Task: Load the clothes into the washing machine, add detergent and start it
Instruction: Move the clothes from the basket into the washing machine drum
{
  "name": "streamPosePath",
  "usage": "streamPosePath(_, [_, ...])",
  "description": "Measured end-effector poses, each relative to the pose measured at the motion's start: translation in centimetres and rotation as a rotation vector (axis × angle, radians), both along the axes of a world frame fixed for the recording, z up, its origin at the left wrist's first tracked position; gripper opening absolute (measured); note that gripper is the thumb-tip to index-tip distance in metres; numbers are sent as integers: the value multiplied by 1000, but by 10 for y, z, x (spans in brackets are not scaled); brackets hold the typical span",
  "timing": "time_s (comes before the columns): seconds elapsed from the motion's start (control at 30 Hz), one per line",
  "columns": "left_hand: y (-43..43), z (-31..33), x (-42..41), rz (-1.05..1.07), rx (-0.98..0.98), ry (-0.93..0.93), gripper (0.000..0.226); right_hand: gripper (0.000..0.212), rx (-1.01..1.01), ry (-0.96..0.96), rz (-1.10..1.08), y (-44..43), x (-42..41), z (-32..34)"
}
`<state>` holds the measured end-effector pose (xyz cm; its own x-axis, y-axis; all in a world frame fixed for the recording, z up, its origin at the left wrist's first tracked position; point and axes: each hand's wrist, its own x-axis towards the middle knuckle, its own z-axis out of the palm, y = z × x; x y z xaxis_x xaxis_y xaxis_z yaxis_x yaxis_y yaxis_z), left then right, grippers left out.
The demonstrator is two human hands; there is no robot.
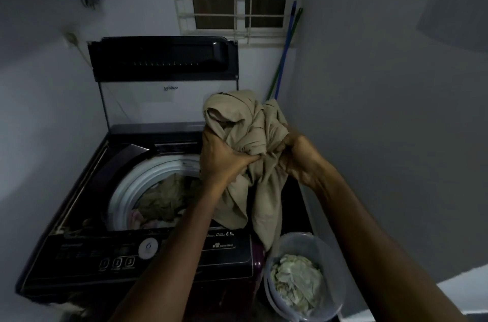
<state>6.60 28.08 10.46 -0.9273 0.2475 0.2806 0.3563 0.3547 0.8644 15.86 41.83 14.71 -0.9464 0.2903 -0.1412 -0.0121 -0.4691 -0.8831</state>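
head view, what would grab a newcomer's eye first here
First, the beige garment bunched up in the middle, gripped by the left hand and the right hand above the right side of the washer. Next, the washer's raised lid and its open drum, already holding clothes. At lower right a bucket holds more pale laundry.

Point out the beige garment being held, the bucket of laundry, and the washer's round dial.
beige garment (245, 123): head view, bunched upper folds.
bucket (335, 277): head view, right wall.
round dial (148, 246): head view, centre face.
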Motion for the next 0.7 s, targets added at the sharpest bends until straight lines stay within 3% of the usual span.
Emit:
streamPosePath(0.13, [-7,2,-16,146,133,-48,111,66,168,69,135,0,-4,-6])
streamPosePath(0.2, [-11,7,-27,167,166,-61,108,60,329,90,34,1,-2,-21])
streamPosePath(0.27, [-18,12,-40,174,214,-72,108,61,626,63,-173,4,7,-50])
streamPosePath(0.33, [-27,16,-53,186,260,-82,106,93,835,-46,-263,5,15,-85])
streamPosePath(0.4, [-34,18,-64,192,295,-106,104,131,969,-191,-131,2,11,-120])
streamPosePath(0.43, [-36,19,-68,191,308,-124,103,138,1033,-238,-49,-1,4,-136])
streamPosePath(0.5, [-42,17,-75,183,321,-145,101,115,1018,-284,1,-10,-13,-154])
streamPosePath(0.6, [-58,12,-82,187,282,-124,107,33,857,-336,-267,-16,-38,-156])
streamPosePath(0.63, [-64,10,-85,192,249,-113,109,19,729,-313,-375,-14,-44,-149])
streamPosePath(0.7, [-74,3,-90,196,173,-92,113,18,381,-226,-521,-9,-55,-121])
